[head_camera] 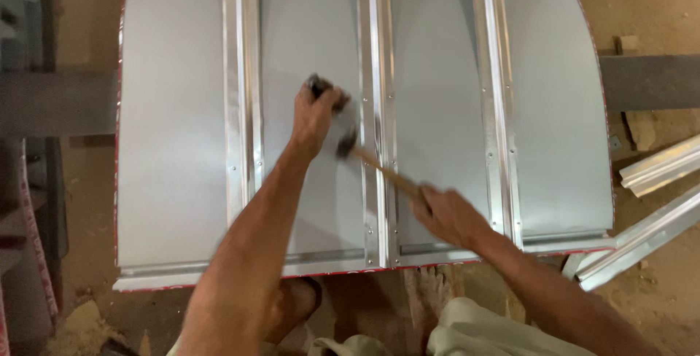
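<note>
A large grey sheet-metal panel (175, 145) with three riveted vertical ribs lies flat below me. My left hand (316, 112) is closed around a small dark tool (318, 83) pressed against the sheet between the left and middle ribs. My right hand (446, 214) grips the wooden handle of a hammer (379, 170). The hammer's dark head (345, 142) is blurred, right beside my left hand and close to the middle rib (379, 108).
Loose metal channel strips (649, 203) lie on the sandy floor at the right. A dark beam (649, 79) runs under the panel from both sides. My bare foot (430, 290) and knees sit at the panel's near edge.
</note>
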Demonstrator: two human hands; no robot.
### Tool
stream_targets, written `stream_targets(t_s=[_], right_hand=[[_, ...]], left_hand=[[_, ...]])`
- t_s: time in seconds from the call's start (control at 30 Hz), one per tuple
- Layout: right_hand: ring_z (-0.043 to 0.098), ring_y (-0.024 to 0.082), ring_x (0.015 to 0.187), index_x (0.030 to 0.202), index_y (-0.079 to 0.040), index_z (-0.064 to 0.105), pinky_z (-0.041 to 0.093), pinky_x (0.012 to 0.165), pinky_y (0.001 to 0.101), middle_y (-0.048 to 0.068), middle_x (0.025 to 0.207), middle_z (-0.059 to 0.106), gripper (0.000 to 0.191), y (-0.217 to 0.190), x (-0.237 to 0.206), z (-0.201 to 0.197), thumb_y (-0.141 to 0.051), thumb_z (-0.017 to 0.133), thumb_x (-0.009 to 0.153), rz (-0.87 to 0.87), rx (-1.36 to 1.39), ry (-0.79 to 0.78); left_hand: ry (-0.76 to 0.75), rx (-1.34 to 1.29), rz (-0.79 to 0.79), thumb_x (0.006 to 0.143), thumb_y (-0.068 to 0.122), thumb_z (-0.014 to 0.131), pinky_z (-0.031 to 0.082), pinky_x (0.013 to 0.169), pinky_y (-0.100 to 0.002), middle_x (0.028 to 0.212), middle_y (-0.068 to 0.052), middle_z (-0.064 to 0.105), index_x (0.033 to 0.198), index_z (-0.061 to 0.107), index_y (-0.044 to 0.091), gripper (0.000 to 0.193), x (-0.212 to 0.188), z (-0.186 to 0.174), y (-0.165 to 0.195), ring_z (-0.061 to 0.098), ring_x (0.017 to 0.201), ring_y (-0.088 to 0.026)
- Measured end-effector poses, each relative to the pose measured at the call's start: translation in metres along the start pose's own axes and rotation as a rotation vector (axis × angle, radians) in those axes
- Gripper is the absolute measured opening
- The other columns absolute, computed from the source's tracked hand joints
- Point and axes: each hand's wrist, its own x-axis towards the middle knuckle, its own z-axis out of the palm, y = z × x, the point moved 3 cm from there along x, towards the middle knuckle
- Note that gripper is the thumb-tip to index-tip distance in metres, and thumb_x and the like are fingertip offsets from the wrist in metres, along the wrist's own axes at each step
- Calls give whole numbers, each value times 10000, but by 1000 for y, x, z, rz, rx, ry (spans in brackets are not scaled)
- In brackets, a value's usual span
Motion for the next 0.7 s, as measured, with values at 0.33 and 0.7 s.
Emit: stream_targets(t_s=[0.33, 0.7], right_hand=[[491, 161, 577, 786, -49, 641, 450, 553, 397, 35, 612, 510, 605, 63, -116, 130, -602, 527, 1002, 10, 92, -627], [692, 220, 811, 1350, -154, 575, 613, 722, 370, 83, 1101, 675, 399, 117, -86, 148, -90, 622, 959, 738, 552, -180]], left_hand=[[-456, 1662, 58, 645, 208, 784, 565, 889, -443, 1116, -76, 638, 1495, 409, 204, 929, -277, -187, 54, 658, 1012, -284], [-470, 1883, 206, 787, -34, 661, 638, 630, -281, 1292, -116, 620, 1567, 309, 158, 877, -302, -172, -2, 683, 834, -198]])
